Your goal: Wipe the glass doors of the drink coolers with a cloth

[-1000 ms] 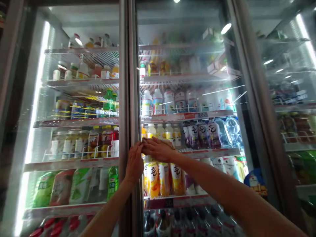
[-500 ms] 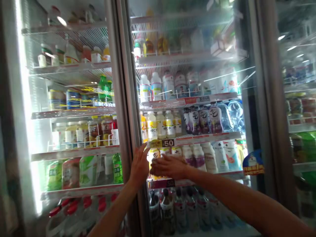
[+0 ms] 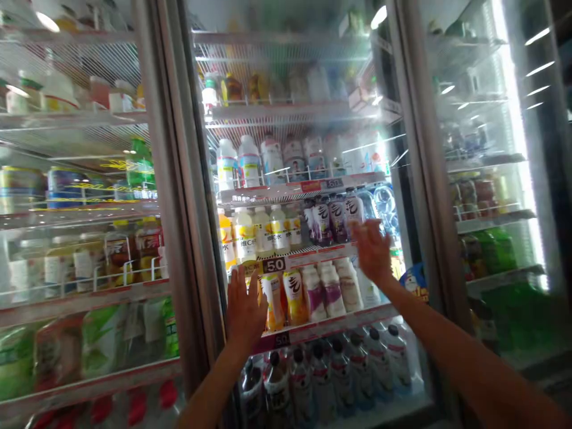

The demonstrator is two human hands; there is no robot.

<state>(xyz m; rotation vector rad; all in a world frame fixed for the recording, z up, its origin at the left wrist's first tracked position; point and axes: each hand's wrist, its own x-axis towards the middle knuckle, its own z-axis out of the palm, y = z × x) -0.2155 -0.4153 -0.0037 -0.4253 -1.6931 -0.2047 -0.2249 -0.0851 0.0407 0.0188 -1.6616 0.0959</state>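
My left hand (image 3: 245,307) is raised with fingers stretched out, just in front of the lower shelf by the door frame. It holds nothing. Close beside it stand yellow-orange drink bottles (image 3: 295,296). My right hand (image 3: 373,247) is further right, slightly blurred, its fingers spread and nothing in them. Behind it are dark purple drink bottles (image 3: 337,217). Between the hands runs a shelf edge with a dark 5.0 price tag (image 3: 274,264); pale vitamin water bottles (image 3: 277,229) stand above it. Whether either hand touches the glass, I cannot tell.
A metal door frame (image 3: 176,179) rises left of my hands, another frame (image 3: 429,167) right. The left cooler section holds tea bottles (image 3: 118,250). Dark-capped bottles (image 3: 319,381) line the bottom shelf. A blue sticker (image 3: 414,283) is on the right side.
My right hand has moved right and up, away from my left hand, its fingers now spread. The view has turned right, bringing more of the right cooler section into sight.
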